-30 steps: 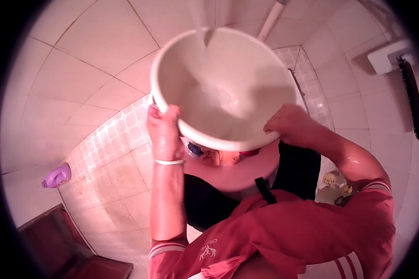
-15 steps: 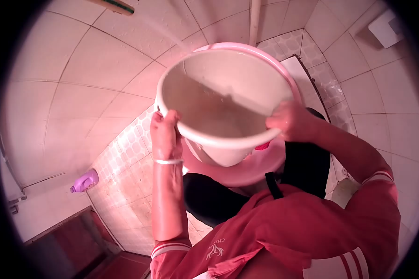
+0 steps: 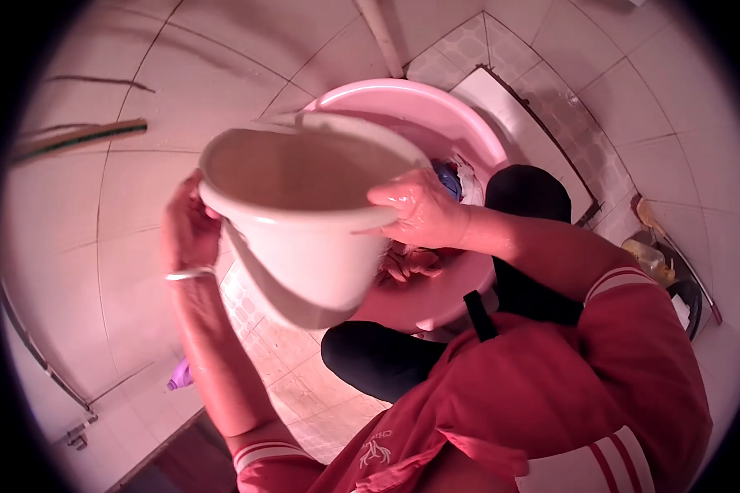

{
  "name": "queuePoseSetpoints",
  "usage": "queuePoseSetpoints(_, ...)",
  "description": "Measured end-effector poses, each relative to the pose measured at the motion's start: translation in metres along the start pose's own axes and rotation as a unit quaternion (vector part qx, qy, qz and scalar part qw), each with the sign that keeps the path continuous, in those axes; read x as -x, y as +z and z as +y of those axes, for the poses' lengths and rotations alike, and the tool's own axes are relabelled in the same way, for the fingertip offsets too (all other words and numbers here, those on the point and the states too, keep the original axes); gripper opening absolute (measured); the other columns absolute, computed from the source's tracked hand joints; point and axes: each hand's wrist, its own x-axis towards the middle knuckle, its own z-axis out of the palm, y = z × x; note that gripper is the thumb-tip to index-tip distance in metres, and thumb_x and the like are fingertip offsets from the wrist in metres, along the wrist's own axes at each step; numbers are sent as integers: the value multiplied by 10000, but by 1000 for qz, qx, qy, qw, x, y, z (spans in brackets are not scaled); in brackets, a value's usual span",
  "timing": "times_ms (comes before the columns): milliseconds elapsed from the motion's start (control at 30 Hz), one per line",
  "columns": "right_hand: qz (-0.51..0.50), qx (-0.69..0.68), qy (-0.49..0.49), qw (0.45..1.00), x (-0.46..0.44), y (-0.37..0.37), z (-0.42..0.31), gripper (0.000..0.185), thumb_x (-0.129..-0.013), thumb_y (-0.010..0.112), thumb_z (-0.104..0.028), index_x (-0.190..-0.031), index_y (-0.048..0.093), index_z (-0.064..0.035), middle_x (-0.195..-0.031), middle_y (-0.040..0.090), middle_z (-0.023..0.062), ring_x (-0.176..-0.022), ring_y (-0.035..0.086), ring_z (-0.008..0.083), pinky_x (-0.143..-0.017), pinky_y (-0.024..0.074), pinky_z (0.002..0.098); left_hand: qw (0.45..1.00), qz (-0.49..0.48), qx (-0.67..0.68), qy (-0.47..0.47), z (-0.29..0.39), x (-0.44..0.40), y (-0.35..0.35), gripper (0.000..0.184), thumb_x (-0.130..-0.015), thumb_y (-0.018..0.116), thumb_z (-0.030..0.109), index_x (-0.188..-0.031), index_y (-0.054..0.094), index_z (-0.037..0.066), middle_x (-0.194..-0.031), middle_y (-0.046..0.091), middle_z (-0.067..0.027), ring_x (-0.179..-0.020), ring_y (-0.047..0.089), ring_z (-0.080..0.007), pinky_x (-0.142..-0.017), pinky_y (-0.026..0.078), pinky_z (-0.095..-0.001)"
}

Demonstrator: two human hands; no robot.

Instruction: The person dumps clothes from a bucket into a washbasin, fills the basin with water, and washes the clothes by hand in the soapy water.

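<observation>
A large white bucket (image 3: 304, 259) hangs tilted in the air between my two hands. Inside it, what looks like cloudy, greyish-brown water reaches close to the rim on the far left. My left hand (image 3: 191, 226) is closed around the bucket's left edge. On the right edge, my wet right hand (image 3: 426, 207) grips the rim with curled fingers. Partly behind the bucket stands a pink basin (image 3: 478, 131). Wet clothes lie in it: a blue and white bundle (image 3: 467, 182) at the back and a reddish cloth (image 3: 411, 263) lower down.
My dark-trousered knees (image 3: 530, 193) are on either side of the basin's near part. A purple bottle (image 3: 180, 375) stands by the left wall. A green-striped stick (image 3: 82, 141) shows at upper left, and a pale pipe (image 3: 380, 37) at the back. Cleaning things (image 3: 654, 261) sit at right.
Both hands have carried the bucket left, off the basin, uncovering the clothes in it. The view has also shifted.
</observation>
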Motion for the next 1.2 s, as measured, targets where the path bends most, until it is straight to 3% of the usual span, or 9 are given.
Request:
queuePoseSetpoints(133,149,-182,74,969,-10,-6,4,233,-821,722,-198,-887,659,17,-747,657,148,-676,663,213,-644,513,310,990,104,75,-63,27,-26,75,233,-917,545,72,-966,532,-155,-892,634,-204,-773,657,-239,-750,583,-255)
queuePoseSetpoints(167,72,-214,196,954,-7,-11,6,252,-860,690,-185,-1010,672,16,-827,698,132,-769,641,100,-720,519,268,986,124,91,-69,27,-32,92,260,-917,539,73,-1010,507,-168,-952,618,-225,-841,648,-266,-797,578,-285)
queuePoseSetpoints(233,81,-286,242,923,-7,-19,11,299,-888,662,-251,-1006,670,23,-786,684,92,-741,608,90,-685,503,276,981,99,133,-96,24,-44,111,336,-921,514,85,-1103,444,-189,-1091,566,-264,-1013,604,-333,-912,541,-376)
queuePoseSetpoints(367,65,-350,320,878,12,-3,31,447,-882,623,-443,-1005,688,-19,-659,629,53,-648,601,108,-634,488,301,987,115,35,-103,1,-60,130,297,-923,495,95,-1080,454,-153,-1090,555,-231,-1017,595,-340,-953,512,-394)
queuePoseSetpoints(667,80,-504,329,795,15,59,-8,426,-914,595,-446,-887,676,-29,-667,570,-25,-690,529,68,-649,451,271,969,74,-218,-92,3,-22,119,256,-917,505,73,-1127,473,-69,-1139,508,-186,-1057,550,-315,-984,475,-406)
queuePoseSetpoints(733,15,-537,341,772,13,64,-35,378,-919,609,-398,-850,669,-30,-656,571,-31,-652,528,65,-620,451,275,979,87,-154,-100,14,10,97,260,-938,489,100,-1146,475,-55,-1173,491,-171,-1067,533,-295,-987,460,-393)
queuePoseSetpoints(933,17,-449,111,886,11,187,-112,241,-857,697,-267,-908,678,-33,-731,670,80,-735,656,141,-656,498,299,958,251,-116,-77,54,147,-1,250,-944,535,199,-1120,533,21,-1087,567,-63,-1009,559,-174,-864,490,-291)
queuePoseSetpoints(1067,-188,-305,-59,932,14,267,-146,326,-763,728,-328,-885,631,-41,-810,639,121,-774,635,300,-710,515,383,896,390,-202,-66,26,262,-159,266,-888,618,191,-1099,581,32,-1000,641,-75,-894,625,-176,-772,521,-305)
queuePoseSetpoints(1200,-14,-320,-308,896,20,284,-156,238,-714,713,-255,-810,586,-78,-811,585,80,-816,583,267,-696,489,391,835,543,-78,-40,-29,383,-329,308,-848,627,147,-1117,572,9,-1025,638,-105,-916,629,-255,-800,534,-346)
